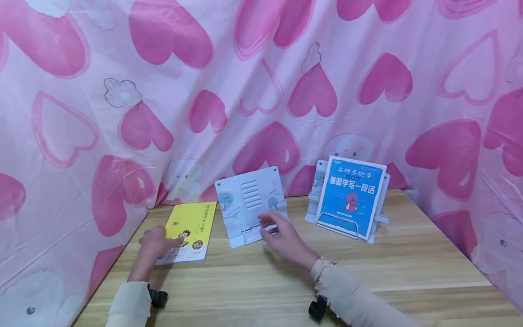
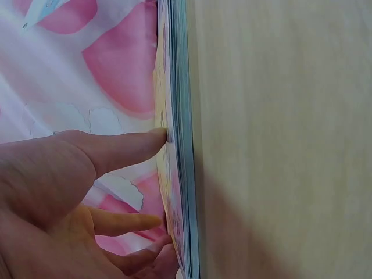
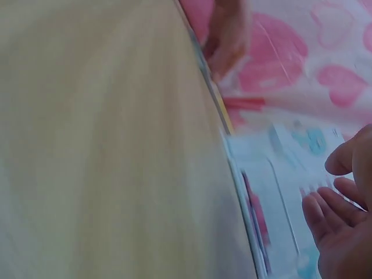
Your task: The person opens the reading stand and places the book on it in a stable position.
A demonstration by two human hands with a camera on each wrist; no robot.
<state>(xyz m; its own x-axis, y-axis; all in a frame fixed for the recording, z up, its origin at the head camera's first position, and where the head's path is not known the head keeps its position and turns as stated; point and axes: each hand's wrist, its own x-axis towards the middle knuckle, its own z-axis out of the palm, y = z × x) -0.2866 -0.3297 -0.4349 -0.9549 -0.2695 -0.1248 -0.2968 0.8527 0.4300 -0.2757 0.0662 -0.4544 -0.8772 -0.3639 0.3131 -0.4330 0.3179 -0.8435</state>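
Observation:
A yellow-covered book [image 1: 191,220] lies flat on the table at the left. My left hand [image 1: 155,245] is at its left side, thumb reaching over the cover. In the left wrist view the tip of the thumb [image 2: 125,150] touches the book [image 2: 181,116], and the other fingertips come down at the cover farther along. To the right of that book is a pale blue, slotted book stand [image 1: 253,202] with cartoon prints and a wire holder at its foot. Just in front of the stand's lower right part hovers my right hand [image 1: 283,238], fingers loosely bent, holding nothing.
A blue book [image 1: 351,195] leans on a second pale stand [image 1: 382,200] at the right, kept in by a wire holder [image 1: 337,222]. Behind the wooden table [image 1: 245,290] hangs a pink heart-patterned cloth [image 1: 261,113], which also lines both sides.

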